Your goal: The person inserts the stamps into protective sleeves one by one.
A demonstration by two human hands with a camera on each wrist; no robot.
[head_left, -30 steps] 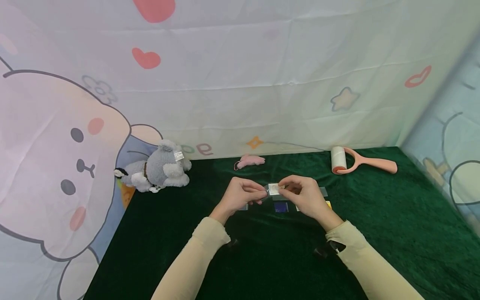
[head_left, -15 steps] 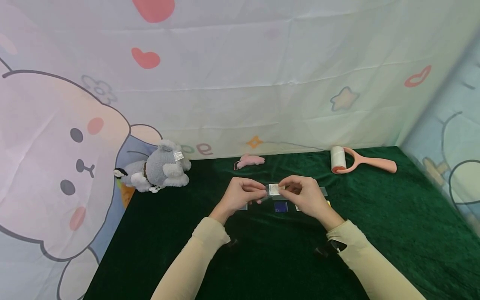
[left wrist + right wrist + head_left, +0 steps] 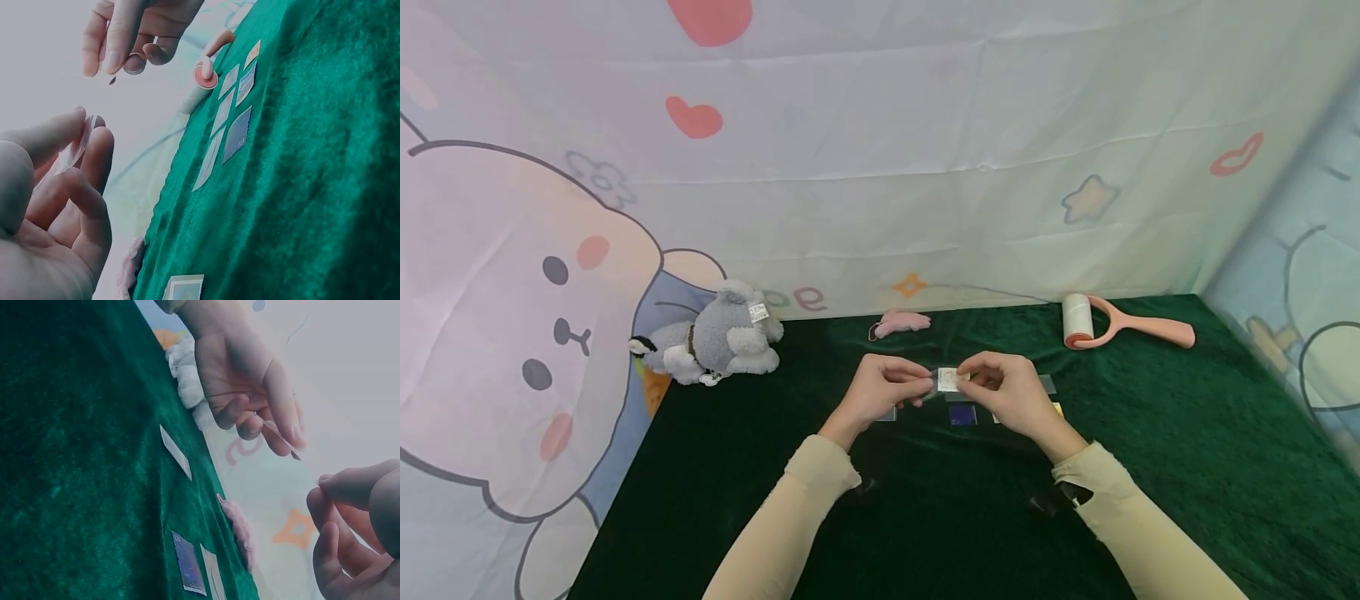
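In the middle of the head view, just right of centre, we see the right hand (image 3: 1009, 390) pinching a small white square (image 3: 947, 380) between thumb and fingertip, while the left hand (image 3: 886, 388), facing it, has its thumb and fingers clamped on a clear sleeve (image 3: 76, 150). Below the white square, a blue square (image 3: 962, 414) lies on the green cloth (image 3: 1150, 475); we find a pink toy (image 3: 902, 322) above the hands and a lint roller (image 3: 1150, 327) at upper right.

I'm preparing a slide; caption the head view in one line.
Left hand and right hand, close together, pinch small flat pieces above green cloth, with a lint roller beyond.
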